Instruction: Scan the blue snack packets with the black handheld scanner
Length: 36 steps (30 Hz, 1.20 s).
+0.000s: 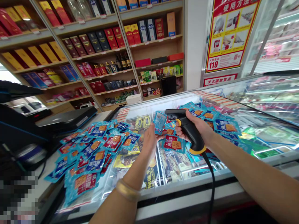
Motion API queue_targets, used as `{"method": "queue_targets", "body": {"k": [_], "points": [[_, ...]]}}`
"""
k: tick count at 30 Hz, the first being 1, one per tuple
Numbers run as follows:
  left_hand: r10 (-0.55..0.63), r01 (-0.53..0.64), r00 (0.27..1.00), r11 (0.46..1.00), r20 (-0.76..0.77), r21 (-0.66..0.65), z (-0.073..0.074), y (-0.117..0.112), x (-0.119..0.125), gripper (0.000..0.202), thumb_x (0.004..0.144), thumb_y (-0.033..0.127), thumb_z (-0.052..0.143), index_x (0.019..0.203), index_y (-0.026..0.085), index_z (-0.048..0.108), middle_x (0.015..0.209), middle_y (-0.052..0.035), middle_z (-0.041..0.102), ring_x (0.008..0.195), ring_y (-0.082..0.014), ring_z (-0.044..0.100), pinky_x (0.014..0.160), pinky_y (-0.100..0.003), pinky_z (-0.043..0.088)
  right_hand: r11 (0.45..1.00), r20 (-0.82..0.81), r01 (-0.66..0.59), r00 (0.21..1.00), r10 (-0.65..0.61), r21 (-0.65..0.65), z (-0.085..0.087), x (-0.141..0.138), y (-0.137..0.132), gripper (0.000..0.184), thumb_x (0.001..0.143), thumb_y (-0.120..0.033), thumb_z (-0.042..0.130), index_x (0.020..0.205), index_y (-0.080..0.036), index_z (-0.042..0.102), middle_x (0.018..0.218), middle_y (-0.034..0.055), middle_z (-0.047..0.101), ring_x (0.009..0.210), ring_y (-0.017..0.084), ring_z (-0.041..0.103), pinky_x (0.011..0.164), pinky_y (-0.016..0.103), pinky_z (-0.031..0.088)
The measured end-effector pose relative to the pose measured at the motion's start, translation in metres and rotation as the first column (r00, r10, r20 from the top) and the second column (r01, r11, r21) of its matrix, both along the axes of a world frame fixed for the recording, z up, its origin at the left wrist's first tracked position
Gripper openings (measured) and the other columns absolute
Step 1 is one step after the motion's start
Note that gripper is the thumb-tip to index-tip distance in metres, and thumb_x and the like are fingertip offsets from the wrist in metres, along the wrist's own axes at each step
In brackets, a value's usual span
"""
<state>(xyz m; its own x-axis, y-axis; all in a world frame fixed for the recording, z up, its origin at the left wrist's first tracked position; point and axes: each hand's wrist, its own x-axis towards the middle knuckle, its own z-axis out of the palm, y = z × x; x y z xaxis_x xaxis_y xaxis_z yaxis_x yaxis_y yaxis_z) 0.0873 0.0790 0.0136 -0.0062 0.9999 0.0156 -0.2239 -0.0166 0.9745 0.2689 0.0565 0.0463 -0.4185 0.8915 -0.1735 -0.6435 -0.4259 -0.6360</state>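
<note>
My right hand point(195, 123) is wrapped round a black barcode scanner point(192, 132) with yellow trim, its head pointing left and its cord hanging down. Just left of the scanner head, my left hand point(150, 137) grips a blue snack packet point(160, 122), held upright with its printed back turned toward me. Below the scanner lies a red and blue snack packet point(174, 143). A heap of similar packets point(93, 152) spreads over the left of the glass top, and another pile point(217, 121) lies on the right behind my right hand.
Under the glass of the freezer point(182, 183) show bags of frozen food. A dark checkout machine point(67, 119) stands at the left. Shelves of boxed bottles point(98, 40) line the back wall, beside a red and yellow poster point(230, 37).
</note>
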Motion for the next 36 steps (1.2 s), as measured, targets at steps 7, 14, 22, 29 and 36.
{"method": "queue_targets", "body": {"k": [7,14,22,29,36], "points": [[-0.010,0.010,1.000,1.000,-0.018,0.000,0.002,-0.001,-0.001,0.041,0.088,0.053,0.045,0.084,0.016,0.063,0.078,-0.0096,0.070,0.076,-0.0241,0.071,0.069,-0.035,0.057,0.999,0.001,-0.052,0.999,0.052,0.013,0.000,0.002,0.001,0.048,0.095,-0.055,0.036,0.087,-0.014,0.059,0.065,0.0059,0.057,0.056,0.014,0.053,0.051,0.022,0.050],[0.057,-0.055,0.997,0.998,-0.046,0.044,-0.003,0.004,-0.001,0.042,0.088,0.055,0.045,0.084,0.017,0.060,0.071,-0.0061,0.066,0.076,-0.0236,0.070,0.072,-0.036,0.056,0.999,-0.022,0.040,0.999,-0.040,0.024,-0.001,0.006,0.003,0.050,0.096,-0.055,0.032,0.081,-0.014,0.057,0.064,0.0059,0.055,0.056,0.013,0.053,0.051,0.022,0.049],[0.461,-0.202,0.787,0.821,-0.411,0.534,0.037,0.014,-0.081,0.046,0.092,0.045,0.041,0.125,0.018,0.057,0.127,-0.0104,0.060,0.115,-0.0235,0.057,0.103,-0.039,0.042,0.999,-0.043,0.016,0.999,-0.014,0.044,0.026,-0.033,0.003,0.050,0.095,-0.056,0.034,0.079,-0.015,0.057,0.064,0.0061,0.055,0.055,0.013,0.053,0.050,0.022,0.050],[0.498,-0.185,-0.103,0.841,-0.861,0.508,0.032,-0.005,-0.187,0.050,0.091,0.040,0.040,0.135,0.022,0.052,0.145,-0.0176,0.043,0.137,-0.0392,0.033,0.108,-0.064,0.023,0.981,-0.106,-0.190,0.977,0.185,-0.046,0.022,-0.132,0.015,0.049,0.095,-0.056,0.038,0.080,-0.012,0.055,0.061,0.0063,0.057,0.051,0.012,0.055,0.049,0.021,0.051],[0.300,-0.177,-0.220,0.924,-0.928,0.340,0.009,-0.016,-0.198,0.053,0.094,0.046,0.032,0.142,0.029,0.043,0.156,-0.0120,0.027,0.142,-0.0416,0.019,0.109,-0.068,0.015,0.967,-0.083,-0.187,0.981,0.175,-0.174,-0.011,-0.169,0.020,0.043,0.095,-0.051,0.043,0.080,-0.013,0.055,0.055,0.0033,0.055,0.048,0.012,0.055,0.046,0.020,0.049]]}}
